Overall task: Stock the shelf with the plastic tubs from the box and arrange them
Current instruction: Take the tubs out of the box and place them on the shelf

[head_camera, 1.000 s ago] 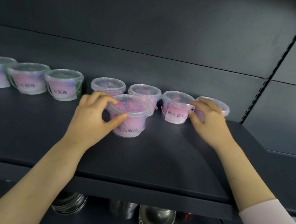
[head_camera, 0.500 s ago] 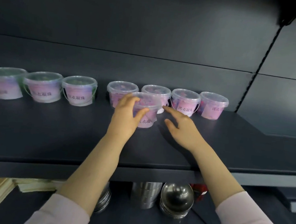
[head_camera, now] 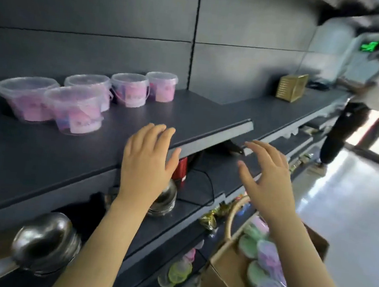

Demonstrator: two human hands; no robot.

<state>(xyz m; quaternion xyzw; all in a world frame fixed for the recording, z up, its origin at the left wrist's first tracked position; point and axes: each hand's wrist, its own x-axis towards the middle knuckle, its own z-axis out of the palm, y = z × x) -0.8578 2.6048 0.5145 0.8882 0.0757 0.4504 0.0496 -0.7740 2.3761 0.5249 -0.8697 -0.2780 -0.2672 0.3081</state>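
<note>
left hand (head_camera: 145, 162) off front tub (head_camera: 76, 110), both empty

No text can be read: the white labels on the plastic tubs (head_camera: 77, 110) and the green lit sign (head_camera: 369, 46) are blurred.
</note>
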